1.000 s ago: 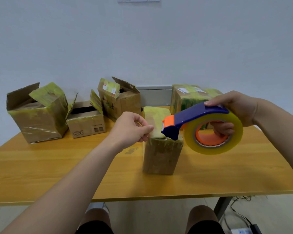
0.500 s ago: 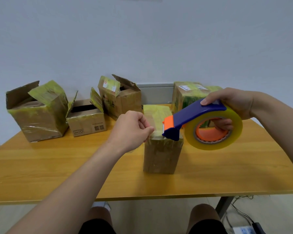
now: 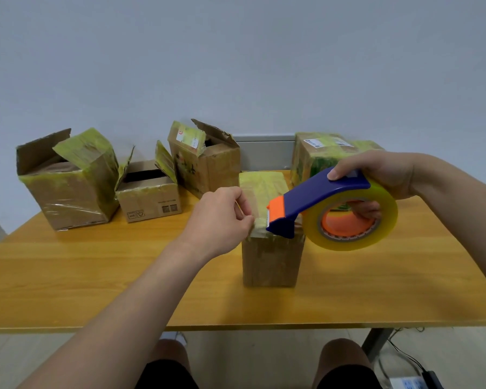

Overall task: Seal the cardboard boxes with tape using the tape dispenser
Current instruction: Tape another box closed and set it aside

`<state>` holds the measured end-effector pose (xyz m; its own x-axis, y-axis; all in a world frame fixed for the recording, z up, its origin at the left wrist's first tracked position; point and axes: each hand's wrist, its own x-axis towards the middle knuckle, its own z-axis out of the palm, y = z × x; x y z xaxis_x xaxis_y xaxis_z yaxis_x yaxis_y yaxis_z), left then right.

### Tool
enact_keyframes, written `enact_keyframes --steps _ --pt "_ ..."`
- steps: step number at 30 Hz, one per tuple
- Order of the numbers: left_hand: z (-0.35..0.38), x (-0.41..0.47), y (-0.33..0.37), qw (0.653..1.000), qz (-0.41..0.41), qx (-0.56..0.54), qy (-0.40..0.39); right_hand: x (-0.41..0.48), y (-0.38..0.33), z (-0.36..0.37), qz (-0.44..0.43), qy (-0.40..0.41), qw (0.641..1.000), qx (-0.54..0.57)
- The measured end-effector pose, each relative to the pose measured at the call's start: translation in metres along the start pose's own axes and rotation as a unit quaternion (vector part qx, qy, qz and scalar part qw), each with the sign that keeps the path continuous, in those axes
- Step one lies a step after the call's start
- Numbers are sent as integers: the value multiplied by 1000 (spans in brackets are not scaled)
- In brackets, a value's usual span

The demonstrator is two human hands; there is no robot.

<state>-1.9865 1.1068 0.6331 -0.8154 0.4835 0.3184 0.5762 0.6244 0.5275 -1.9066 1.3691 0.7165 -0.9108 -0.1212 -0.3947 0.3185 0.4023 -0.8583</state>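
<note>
Dispenser (image 3: 314,203) nose at near edge of closed box (image 3: 272,256) on counter (image 3: 96,276); right hand (image 3: 376,178) fingers wrapped round handle and roll. Left hand (image 3: 219,220), just left of nose, fingers pinching what looks like tape end (image 3: 260,220) there. Box top runs near-to-far, so pull likely heads far

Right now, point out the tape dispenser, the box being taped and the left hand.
tape dispenser (image 3: 320,193), head view, on its blue body.
box being taped (image 3: 271,262), head view, on its near face.
left hand (image 3: 219,220), head view, on its back.
</note>
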Motion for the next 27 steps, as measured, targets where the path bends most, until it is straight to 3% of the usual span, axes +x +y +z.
enact_keyframes --steps 5,8,10,14,16,20,24,27 --pt "-6 2 -18 985 -9 162 -66 6 -5 6 10 8 1000 -3" --pt "-2 -4 -32 987 2 74 -143 6 -7 7 10 4 1000 -3" --pt "-1 -6 -38 988 1 18 -153 7 -7 8 5 0 1000 -6" --pt "-4 8 -32 995 55 9 -84 11 -7 9 2 5 1000 -7" --pt "-1 16 -18 992 77 -76 -65 13 -10 10 3 2 1000 -12" --pt "11 32 5 970 104 -171 -134 21 -12 14 -3 19 1000 -12" --pt "15 49 0 955 35 -208 -207 30 -13 16 -7 32 999 -20" --pt "14 50 -10 934 52 -251 -250 32 -12 12 -6 16 1000 -16"
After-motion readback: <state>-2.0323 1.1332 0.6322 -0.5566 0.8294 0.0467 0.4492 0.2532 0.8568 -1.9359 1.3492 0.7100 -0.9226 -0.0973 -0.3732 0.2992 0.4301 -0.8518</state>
